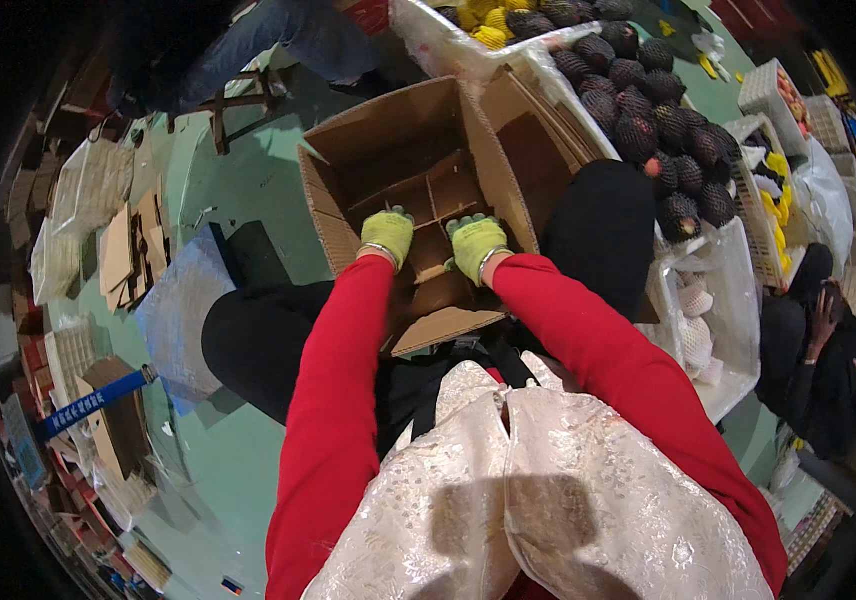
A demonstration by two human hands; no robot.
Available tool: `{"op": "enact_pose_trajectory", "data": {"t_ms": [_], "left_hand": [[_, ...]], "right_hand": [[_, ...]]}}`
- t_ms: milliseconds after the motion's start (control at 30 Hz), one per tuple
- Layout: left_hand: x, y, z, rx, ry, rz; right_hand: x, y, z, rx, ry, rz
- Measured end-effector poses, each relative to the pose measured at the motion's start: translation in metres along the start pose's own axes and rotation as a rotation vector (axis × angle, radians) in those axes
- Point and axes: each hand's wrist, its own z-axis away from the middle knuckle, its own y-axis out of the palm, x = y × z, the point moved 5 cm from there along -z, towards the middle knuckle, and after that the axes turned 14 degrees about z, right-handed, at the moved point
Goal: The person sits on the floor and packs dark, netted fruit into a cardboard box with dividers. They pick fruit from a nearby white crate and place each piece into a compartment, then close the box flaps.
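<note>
In front of me an open corrugated cardboard box [398, 124] stands between my knees. Inside it is a cardboard divider [443, 187] of crossed strips forming several cells. My left hand [388, 234], in a yellow-green knit glove, is at the box's left side with its fingers curled over the divider. My right hand [475, 241], gloved alike, grips the divider further right, near the box's right wall. The undersides of both hands and some fingertips are hidden. A near flap [446, 328] folds out towards my lap.
Right of the box stand flattened cardboard sheets [540, 112] and a lined crate of dark fruit in black foam nets [634, 135]. A white foam box [735, 352] holds white-netted fruit. Another person [822, 352] sits at the right. A blue-grey board [184, 315] lies left.
</note>
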Motion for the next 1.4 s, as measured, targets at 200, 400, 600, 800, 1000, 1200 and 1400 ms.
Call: {"op": "enact_pose_trajectory", "data": {"t_ms": [200, 400, 600, 800, 1000, 1200, 1400], "left_hand": [[-0.049, -0.094, 0.049, -0.091, 0.015, 0.122], [-0.052, -0.048, 0.128, 0.272, 0.062, 0.137], [-0.053, 0.010, 0.102, 0.561, 0.164, 0.212], [-0.001, 0.086, 0.078, 0.501, 0.120, 0.393], [0.056, 0.126, 0.055, 0.419, 0.151, 0.348], [0.030, 0.095, 0.094, 0.396, 0.065, 0.543], [-0.018, 0.078, 0.089, 0.412, -0.007, 0.470]], "right_hand": [[-0.032, -0.040, 0.040, -0.242, -0.001, -0.273], [-0.149, -0.119, 0.209, -0.455, -0.107, -1.073], [-0.223, 0.091, 0.399, -0.283, 0.416, -0.694], [-0.099, 0.267, 0.431, -0.100, 0.790, -0.927], [-0.100, 0.284, 0.307, 0.055, 0.884, -0.541], [-0.110, 0.344, 0.284, 0.381, 0.843, -0.359], [-0.131, 0.326, 0.329, 0.431, 1.038, -0.545]]}}
